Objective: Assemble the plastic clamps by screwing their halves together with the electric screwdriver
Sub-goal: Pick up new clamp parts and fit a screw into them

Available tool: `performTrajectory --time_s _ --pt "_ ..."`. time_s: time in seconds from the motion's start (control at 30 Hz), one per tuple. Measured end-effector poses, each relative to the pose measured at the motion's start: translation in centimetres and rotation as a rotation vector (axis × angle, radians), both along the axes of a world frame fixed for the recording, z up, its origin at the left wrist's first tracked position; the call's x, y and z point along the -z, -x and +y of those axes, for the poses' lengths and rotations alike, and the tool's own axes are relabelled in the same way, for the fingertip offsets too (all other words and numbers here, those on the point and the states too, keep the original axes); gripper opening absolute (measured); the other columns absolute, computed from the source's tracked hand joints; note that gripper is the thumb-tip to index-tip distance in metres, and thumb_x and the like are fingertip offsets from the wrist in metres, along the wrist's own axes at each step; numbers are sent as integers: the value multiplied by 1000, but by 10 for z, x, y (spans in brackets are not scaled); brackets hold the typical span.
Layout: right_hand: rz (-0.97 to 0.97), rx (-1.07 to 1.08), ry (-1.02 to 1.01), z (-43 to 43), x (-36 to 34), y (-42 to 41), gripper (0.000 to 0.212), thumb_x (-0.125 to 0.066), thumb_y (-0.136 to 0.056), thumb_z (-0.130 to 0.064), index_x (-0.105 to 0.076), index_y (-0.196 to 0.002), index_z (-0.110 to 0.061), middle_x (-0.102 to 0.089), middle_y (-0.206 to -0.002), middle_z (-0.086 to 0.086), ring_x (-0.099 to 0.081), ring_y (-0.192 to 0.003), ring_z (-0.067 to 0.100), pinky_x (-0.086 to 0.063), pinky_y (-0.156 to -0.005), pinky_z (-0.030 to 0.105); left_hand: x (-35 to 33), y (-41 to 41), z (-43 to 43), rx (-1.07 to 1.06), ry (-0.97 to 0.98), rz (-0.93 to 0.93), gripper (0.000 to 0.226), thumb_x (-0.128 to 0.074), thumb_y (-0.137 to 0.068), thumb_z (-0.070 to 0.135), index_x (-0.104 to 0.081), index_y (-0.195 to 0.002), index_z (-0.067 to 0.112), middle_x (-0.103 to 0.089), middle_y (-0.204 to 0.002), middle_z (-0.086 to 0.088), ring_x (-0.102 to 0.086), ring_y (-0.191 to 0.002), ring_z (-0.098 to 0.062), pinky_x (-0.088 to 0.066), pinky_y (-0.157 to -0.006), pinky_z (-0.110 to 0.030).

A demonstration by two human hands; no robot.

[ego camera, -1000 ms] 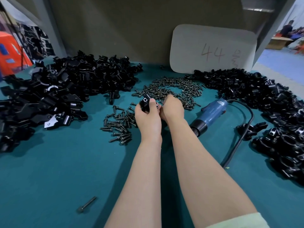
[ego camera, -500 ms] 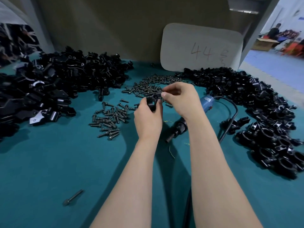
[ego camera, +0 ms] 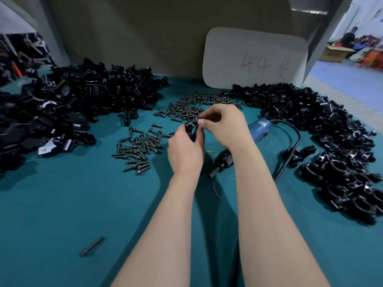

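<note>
**First voice:** Your left hand (ego camera: 185, 154) curls round a black clamp (ego camera: 191, 130), thumb and fingers gripping it above the green table (ego camera: 62, 204).

**Second voice:** Your right hand (ego camera: 224, 126) meets it from the right. Thumb and forefinger pinch a small dark screw (ego camera: 200, 117) at the clamp's top edge.

**First voice:** The blue screwdriver (ego camera: 257, 131) lies untouched on the table beneath your right wrist. Its black cord (ego camera: 299, 137) loops away to the right of your fingers.

**Second voice:** Loose screws (ego camera: 141, 150) are scattered just left of your left fingers, and a second heap (ego camera: 186, 108) lies just beyond both hands.

**First voice:** Two piles of black clamp parts flank you, one (ego camera: 83, 100) well left of your fingers and the other (ego camera: 331, 141) well right.

**Second voice:** A single long bolt (ego camera: 91, 246) lies apart, far nearer you than your fingers, on the left.
</note>
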State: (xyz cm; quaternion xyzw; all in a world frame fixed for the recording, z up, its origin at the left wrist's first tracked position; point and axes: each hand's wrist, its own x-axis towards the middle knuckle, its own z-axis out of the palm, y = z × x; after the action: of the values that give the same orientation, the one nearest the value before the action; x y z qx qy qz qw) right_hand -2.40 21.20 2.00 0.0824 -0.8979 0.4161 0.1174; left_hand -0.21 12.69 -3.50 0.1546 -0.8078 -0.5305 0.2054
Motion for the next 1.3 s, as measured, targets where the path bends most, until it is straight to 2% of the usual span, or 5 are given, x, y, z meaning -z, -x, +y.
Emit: performTrajectory --time_s 0.67,0.87,1.07,1.17,1.3 --pt "-18 -8 -53 -12 1 3 12 -63 -90 -16 -68 -101 -17 -54 -73 -14 -48 -66 -2 -36 -65 12 -2 0 0 -42 -1 -4 41 -52 -94 45 -61 -97 4 -63 -75 -3 -58 -67 -23 -41 -56 -32" --pt "-18 33 -285 -29 11 2 26 -40 -102 -29 -53 -111 -8 -57 -114 12 -50 -105 28 -38 -85 35 0 1 0 -66 10 -19 35 -49 -97 39 -60 -101 7 -66 -84 -7 -60 -75 -28 -43 -59 -34" --pt "-20 39 -213 -26 16 6 27 -41 -100 -39 -49 -85 -18 -55 -83 -2 -53 -81 20 -36 -67 30 -1 -1 -3 -81 99 -19 23 -51 -96 31 -58 -103 10 -62 -83 -3 -60 -79 -27 -43 -64 -34" --pt "-25 184 6 -12 17 9 32 -40 -101 -37 -55 -83 -15 -58 -80 -1 -55 -79 19 -34 -64 28 -4 -2 -3 -31 -126 37 25 -57 -95 35 -61 -101 11 -67 -88 -1 -64 -81 -20 -44 -67 -28" --pt "-204 315 -199 1 17 25 29 -46 -96 -9 -61 -121 -12 -63 -118 12 -58 -108 29 -44 -82 31 -14 0 -10 95 -924 85 10 -61 -95 20 -57 -90 12 -66 -91 -6 -71 -77 -17 -57 -69 -22"
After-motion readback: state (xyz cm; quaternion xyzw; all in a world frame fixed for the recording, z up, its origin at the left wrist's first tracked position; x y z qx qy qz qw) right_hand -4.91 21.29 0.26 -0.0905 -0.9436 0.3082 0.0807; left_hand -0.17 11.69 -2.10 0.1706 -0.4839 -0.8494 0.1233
